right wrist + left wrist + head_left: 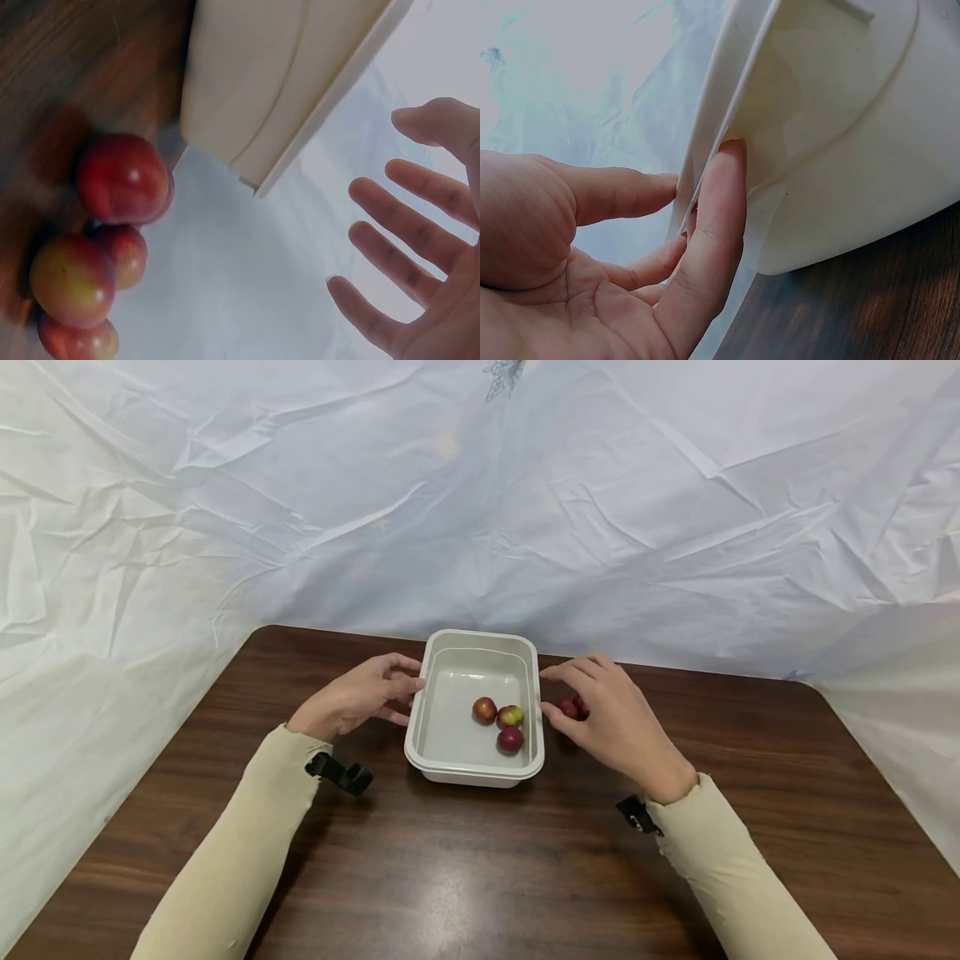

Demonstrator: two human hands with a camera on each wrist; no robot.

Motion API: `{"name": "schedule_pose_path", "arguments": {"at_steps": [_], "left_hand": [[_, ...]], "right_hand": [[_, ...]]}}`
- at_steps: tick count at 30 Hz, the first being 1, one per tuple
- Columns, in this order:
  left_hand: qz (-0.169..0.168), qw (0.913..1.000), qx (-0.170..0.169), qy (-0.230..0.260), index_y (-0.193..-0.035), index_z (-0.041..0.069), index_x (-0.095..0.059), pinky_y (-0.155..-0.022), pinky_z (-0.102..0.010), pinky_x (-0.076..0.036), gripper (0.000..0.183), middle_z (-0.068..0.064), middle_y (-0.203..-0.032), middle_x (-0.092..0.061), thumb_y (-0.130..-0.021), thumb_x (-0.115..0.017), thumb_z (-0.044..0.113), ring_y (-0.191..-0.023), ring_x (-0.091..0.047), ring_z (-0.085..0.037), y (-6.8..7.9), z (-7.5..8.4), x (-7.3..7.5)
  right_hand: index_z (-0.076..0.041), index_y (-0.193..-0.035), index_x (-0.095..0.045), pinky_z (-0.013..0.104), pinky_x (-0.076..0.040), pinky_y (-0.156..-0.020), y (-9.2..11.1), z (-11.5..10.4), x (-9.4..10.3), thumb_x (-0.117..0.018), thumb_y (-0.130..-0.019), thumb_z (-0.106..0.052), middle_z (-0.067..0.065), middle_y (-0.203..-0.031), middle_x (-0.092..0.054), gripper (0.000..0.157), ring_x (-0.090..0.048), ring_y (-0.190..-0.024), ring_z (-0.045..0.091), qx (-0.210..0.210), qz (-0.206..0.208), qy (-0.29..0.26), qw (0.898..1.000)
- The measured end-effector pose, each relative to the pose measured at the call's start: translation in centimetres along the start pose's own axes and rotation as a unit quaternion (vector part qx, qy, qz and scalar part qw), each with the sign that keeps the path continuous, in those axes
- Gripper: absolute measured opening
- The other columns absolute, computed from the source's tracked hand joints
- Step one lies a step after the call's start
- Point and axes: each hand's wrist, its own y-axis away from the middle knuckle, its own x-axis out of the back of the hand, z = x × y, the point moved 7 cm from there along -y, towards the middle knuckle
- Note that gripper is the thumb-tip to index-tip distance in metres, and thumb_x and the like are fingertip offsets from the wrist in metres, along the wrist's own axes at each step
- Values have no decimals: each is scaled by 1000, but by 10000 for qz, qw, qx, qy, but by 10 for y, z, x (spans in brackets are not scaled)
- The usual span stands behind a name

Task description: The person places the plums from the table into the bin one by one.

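Note:
A pale plastic tub (453,727) stands on the table with three plums in it: a reddish one (484,710), a red-and-green one (511,716) and a dark red one (510,741). My left hand (363,693) pinches the tub's left rim; in the left wrist view the thumb is on the rim and a finger reaches beneath it. Beside the right wall hovers my right hand (611,714), fingers spread and holding nothing in the right wrist view. Several more plums (124,180) lie on the table by that wall, partly hidden under this hand in the head view.
The dark wooden table (450,877) has its far edge just behind the tub. White sheeting (480,527) hangs behind and along both sides. A black strap (339,772) circles the left wrist, and another (639,815) the right.

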Motion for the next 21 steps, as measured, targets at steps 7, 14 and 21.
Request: {"name": "schedule_pose_path", "arguments": {"at_steps": [7, 14, 21], "left_hand": [[-16, 10000, -27, 11, -148, 1, -38, -85, -43, -63, 48, -26, -132, -59, -107, -55, 18, -103, -66, -26, -1, -1, 1], [-8, 10000, -42, -4, -148, 1, -38, -85, -42, -63, 48, -26, -132, -58, -107, -55, 18, -102, -66, -25, 0, 0, 1], [-28, 10000, -45, -37, -148, 1, -38, -85, -42, -63, 48, -26, -132, -58, -107, -55, 19, -103, -66, -25, -1, 0, 1]], "right_hand": [[-12, -121, -71, 45, -51, -89, 1, 15, 7, -78, -91, -26, 4, -117, -72, 33, -55, -108, 23, -215, 133, 17, 9997], [-11, -123, -70, 45, -50, -86, 1, 32, 12, -78, -91, -24, 7, -117, -72, 35, -55, -107, 26, -419, 176, 60, 9989], [-10, -126, -69, 52, -51, -92, 2, 49, 13, -76, -93, -24, 10, -122, -69, 37, -54, -116, 30, -783, 13, 49, 9969]]}}
